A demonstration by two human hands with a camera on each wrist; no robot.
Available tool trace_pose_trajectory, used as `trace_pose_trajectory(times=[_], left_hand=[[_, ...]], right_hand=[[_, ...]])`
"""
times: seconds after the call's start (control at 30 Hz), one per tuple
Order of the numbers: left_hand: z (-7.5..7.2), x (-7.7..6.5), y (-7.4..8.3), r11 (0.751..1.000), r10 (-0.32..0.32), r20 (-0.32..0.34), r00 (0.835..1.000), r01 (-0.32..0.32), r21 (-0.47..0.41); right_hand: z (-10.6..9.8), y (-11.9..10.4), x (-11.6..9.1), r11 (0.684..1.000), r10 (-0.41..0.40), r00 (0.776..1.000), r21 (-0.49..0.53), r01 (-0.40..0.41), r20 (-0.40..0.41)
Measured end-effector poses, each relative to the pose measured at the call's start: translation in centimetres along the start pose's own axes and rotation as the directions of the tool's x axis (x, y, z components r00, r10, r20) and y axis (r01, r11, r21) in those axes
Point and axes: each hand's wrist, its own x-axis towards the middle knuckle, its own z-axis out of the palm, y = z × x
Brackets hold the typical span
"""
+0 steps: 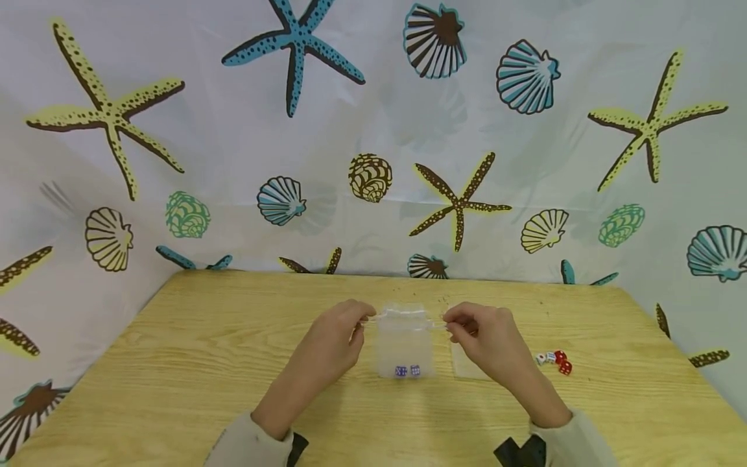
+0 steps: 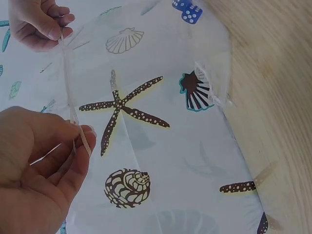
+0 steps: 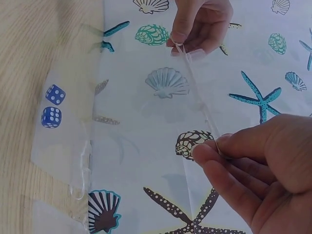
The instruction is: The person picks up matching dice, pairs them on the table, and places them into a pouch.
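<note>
The work looks partway done: two blue dice (image 1: 401, 371) already sit in the bottom of the bag (image 1: 404, 347), held up between both hands. The left hand (image 1: 338, 337) pinches a drawstring (image 2: 85, 140) at the bag's left and the right hand (image 1: 490, 337) pinches string at its right. The bag's neck is spread wide with little gathering, so closing it seems left to do. A second bag (image 1: 469, 368) lies flat just right of the bag, partly hidden; white dice (image 1: 550, 357) and red dice (image 1: 565, 368) are loose farther right. Whether the bag's lower edge touches the counter (image 1: 233, 363) I cannot tell.

Left of the bag is a broad stretch of bare wood; right of it, the dice narrow the room. Beyond the bag, the counter's back edge meets a hanging cloth (image 1: 350, 117).
</note>
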Motion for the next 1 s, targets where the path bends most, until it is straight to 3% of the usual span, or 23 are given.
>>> trace_pose_trajectory(times=[0.3,0.73,1.0], left_hand=[[0.0,-0.1,0.4,0.996,-0.084,-0.092,0.992,0.081,-0.043],[-0.6,-0.4,-0.2,0.990,-0.141,-0.044,0.989,0.139,-0.033],[-1.1,-0.5,-0.5,0.991,-0.135,-0.051,0.990,0.134,-0.032]], right_hand=[[0.0,0.1,0.0,0.999,-0.016,1.000,-0.031,0.016,-0.015],[-0.8,0.1,-0.3,0.997,-0.031,0.999,-0.071,0.032,0.023],[-1.4,0.2,-0.5,0.996,-0.020,1.000,-0.086,0.021,0.020]])
